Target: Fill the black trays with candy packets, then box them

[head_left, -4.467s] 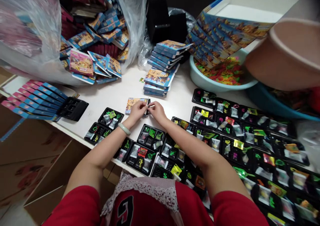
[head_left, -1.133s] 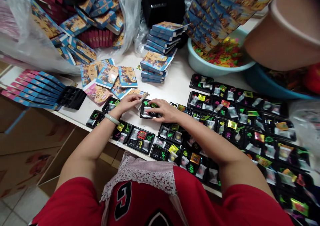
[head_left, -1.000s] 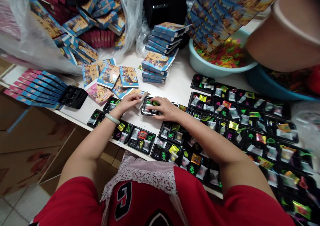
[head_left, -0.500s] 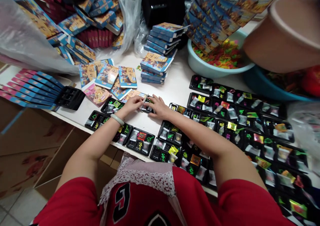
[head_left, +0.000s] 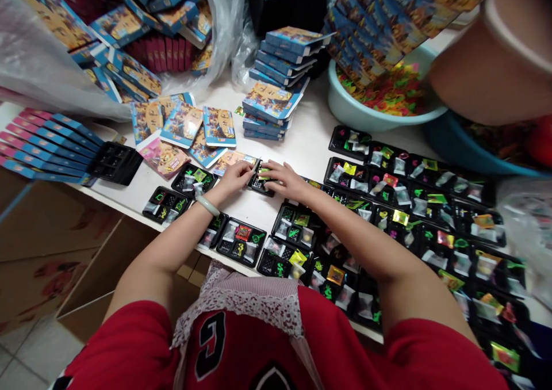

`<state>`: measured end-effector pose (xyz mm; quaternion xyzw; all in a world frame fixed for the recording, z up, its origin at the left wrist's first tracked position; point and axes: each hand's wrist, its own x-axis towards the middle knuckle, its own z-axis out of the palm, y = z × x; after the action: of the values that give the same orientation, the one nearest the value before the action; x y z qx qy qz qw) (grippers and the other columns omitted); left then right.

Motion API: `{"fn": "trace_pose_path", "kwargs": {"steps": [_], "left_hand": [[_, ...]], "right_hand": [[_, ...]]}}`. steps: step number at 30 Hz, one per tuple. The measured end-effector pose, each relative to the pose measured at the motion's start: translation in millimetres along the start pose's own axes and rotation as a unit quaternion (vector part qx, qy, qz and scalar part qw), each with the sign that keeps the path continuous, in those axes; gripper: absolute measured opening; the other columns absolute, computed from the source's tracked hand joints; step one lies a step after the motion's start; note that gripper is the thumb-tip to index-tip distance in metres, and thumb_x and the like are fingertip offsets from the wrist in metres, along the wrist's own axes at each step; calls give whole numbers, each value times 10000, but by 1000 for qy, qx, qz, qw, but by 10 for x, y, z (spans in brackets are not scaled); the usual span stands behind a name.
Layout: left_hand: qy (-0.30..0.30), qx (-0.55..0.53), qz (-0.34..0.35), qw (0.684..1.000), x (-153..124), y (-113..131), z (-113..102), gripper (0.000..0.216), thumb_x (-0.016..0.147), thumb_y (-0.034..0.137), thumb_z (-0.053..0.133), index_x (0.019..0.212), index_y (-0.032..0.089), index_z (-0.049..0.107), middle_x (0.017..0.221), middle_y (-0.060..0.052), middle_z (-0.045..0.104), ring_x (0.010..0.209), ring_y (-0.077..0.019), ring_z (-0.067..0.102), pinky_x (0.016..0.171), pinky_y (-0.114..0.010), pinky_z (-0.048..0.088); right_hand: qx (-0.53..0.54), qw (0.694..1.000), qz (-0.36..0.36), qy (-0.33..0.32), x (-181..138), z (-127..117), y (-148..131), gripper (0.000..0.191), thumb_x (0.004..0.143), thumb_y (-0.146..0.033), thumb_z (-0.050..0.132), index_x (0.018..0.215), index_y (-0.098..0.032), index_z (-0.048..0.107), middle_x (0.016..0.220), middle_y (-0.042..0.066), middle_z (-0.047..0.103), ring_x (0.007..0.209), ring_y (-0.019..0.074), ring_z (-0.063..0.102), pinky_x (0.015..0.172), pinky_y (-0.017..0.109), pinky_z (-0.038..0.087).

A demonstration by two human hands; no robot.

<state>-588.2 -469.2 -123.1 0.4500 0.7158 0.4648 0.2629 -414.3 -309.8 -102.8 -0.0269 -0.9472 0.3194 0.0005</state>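
My left hand (head_left: 235,180), with a pale bangle at the wrist, has thumb and fingers pinched together on a thin card edge (head_left: 257,164), seen nearly edge-on. Just right of it lies a small black compartment tray (head_left: 262,190) with green bits in it. My right hand (head_left: 284,181) reaches over that tray from the right, fingers stretched and apart, the tips at its compartments; they partly hide it. Printed flat boxes (head_left: 219,126) lie loose beyond my left hand. Filled black trays (head_left: 241,239) with wrapped sweets and small plastic toys lie nearer to me.
Many filled trays (head_left: 399,217) cover the right side. Box stacks (head_left: 269,105) stand behind my hands. A pale blue basin (head_left: 345,111) holds colourful plastic pieces, beside a tilted pinkish tub (head_left: 487,73). Empty nested trays (head_left: 114,163) and a row of boxes (head_left: 54,145) sit at left.
My right hand has shifted slightly to the right, and more of the small tray shows between the hands. The left hand keeps its pinch. The view has tilted a little.
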Motion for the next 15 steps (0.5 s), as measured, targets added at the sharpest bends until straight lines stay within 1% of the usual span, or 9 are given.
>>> {"fn": "trace_pose_path", "kwargs": {"steps": [2,4,5,7,10,12,15], "left_hand": [[8,11,4,1000,-2,-5,7,295,827,431,610,656,206,526,820,-52,680,721,-165,570,633,-270,482],[7,13,3,1000,6,-2,-1,286,810,431,618,657,208,526,790,-44,666,718,-167,563,645,-277,477],[4,7,1,1000,11,3,-5,283,803,434,623,661,207,531,804,-47,670,717,-166,564,647,-280,480],[-12,-14,-3,1000,21,23,1,288,794,444,635,669,199,550,886,-65,695,724,-163,574,644,-281,491],[-50,-54,-9,997,23,67,64,314,798,466,655,672,190,576,984,-87,717,751,-164,604,624,-270,507],[-69,-68,-12,995,19,93,126,325,796,471,673,666,188,582,981,-88,722,775,-171,625,626,-267,523],[-56,-76,-29,995,14,102,203,309,798,456,684,690,184,586,958,-83,716,743,-162,637,610,-270,545]], "right_hand": [[-38,998,34,27,-117,-21,-32,344,1020,-304,554,1318,-303,726,1406,128,648,1310,341,568,1102,586,412],[-80,994,70,13,-187,2,-98,306,1019,-276,554,1233,-256,771,1259,142,694,1153,317,630,989,473,484],[-92,992,84,-2,-197,23,-137,303,1024,-261,541,1215,-239,775,1229,143,694,1105,302,643,935,427,498],[-95,990,105,-24,-170,71,-210,314,1038,-227,505,1224,-219,757,1233,137,684,1063,269,657,866,363,500],[-82,989,122,-23,-54,135,-279,272,1036,-207,511,1202,-196,726,1201,126,680,1046,246,661,837,324,487],[-72,988,134,-9,20,172,-282,226,1023,-210,538,1156,-190,721,1188,121,675,1030,242,660,834,320,485],[-43,991,129,19,55,225,-218,190,992,-228,583,1112,-195,727,1209,119,668,1028,247,658,851,334,497]]}}
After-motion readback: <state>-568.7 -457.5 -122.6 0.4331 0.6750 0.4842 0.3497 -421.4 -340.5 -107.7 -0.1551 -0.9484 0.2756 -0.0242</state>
